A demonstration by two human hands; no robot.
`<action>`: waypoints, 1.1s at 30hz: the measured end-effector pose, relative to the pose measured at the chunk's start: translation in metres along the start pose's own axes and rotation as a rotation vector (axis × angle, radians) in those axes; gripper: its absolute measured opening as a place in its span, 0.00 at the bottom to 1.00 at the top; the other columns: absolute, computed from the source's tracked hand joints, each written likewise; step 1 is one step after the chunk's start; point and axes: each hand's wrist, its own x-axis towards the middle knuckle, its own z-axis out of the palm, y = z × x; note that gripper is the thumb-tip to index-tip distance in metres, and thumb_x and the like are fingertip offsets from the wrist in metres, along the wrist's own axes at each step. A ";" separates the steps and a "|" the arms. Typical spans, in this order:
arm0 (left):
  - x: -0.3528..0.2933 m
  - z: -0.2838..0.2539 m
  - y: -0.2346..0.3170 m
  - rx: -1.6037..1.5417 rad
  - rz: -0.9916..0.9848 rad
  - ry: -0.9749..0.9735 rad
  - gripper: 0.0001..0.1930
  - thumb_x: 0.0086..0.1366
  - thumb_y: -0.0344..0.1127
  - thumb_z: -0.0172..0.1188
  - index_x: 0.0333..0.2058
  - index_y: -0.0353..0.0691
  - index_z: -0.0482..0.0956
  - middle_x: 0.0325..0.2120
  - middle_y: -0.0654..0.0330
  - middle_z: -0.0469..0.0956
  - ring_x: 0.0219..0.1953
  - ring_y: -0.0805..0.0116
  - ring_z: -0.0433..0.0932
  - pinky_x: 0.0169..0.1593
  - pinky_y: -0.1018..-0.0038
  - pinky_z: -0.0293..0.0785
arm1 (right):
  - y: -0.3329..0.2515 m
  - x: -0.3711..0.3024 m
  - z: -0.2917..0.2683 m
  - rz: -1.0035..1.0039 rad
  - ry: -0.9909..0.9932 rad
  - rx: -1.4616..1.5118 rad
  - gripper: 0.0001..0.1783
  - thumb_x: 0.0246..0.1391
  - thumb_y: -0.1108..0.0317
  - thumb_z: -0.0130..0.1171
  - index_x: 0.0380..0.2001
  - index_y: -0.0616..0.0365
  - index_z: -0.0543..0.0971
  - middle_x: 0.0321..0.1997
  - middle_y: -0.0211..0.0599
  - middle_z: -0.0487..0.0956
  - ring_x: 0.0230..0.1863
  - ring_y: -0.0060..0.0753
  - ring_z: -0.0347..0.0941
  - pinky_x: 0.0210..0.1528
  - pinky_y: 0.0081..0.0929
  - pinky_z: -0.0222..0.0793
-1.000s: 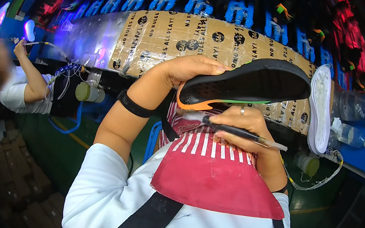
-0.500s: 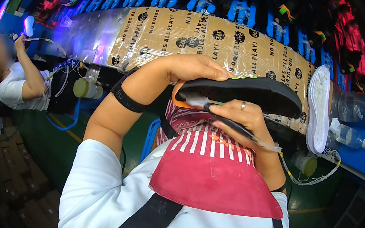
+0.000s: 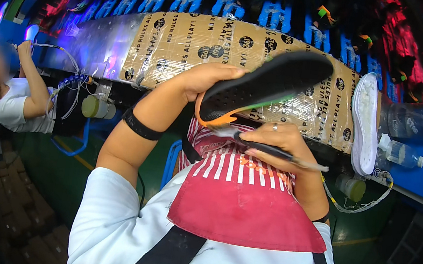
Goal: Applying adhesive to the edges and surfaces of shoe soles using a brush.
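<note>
The left hand (image 3: 214, 82) clamps 1 black shoe part (image 3: 269, 84) by its end, tilted above the cardboard (image 3: 185, 40). The right hand (image 3: 288, 142), fingers curled, grips 1 brush (image 3: 277, 152); whether its bristles touch, I can't tell. At right: 1 white sole (image 3: 365, 123), 1 small bottle (image 3: 404, 154).

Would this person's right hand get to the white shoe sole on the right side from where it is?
Probably yes: nothing seems to stand between the right hand and the white shoe sole. That hand holds a brush, though, so it may need freeing first.
</note>
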 end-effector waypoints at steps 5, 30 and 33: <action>0.003 -0.003 -0.024 -0.639 0.366 -0.036 0.22 0.69 0.45 0.39 0.51 0.33 0.67 0.47 0.51 0.73 0.46 0.61 0.76 0.51 0.65 0.73 | -0.010 -0.013 -0.022 0.151 0.216 0.076 0.15 0.38 0.75 0.66 0.35 0.66 0.80 0.29 0.44 0.80 0.27 0.31 0.76 0.29 0.23 0.70; 0.007 0.055 -0.070 -0.906 0.321 -0.045 0.37 0.59 0.60 0.32 0.57 0.37 0.61 0.50 0.43 0.69 0.50 0.45 0.71 0.53 0.54 0.69 | -0.008 0.015 -0.009 0.189 0.858 0.181 0.12 0.49 0.74 0.60 0.38 0.65 0.78 0.28 0.33 0.79 0.27 0.16 0.73 0.30 0.14 0.68; 0.011 0.061 -0.076 -0.988 0.376 -0.208 0.40 0.58 0.64 0.32 0.59 0.39 0.60 0.52 0.43 0.67 0.51 0.45 0.70 0.52 0.55 0.70 | -0.020 0.028 -0.009 0.174 0.914 0.154 0.11 0.49 0.73 0.61 0.38 0.64 0.78 0.27 0.33 0.79 0.25 0.18 0.73 0.28 0.16 0.68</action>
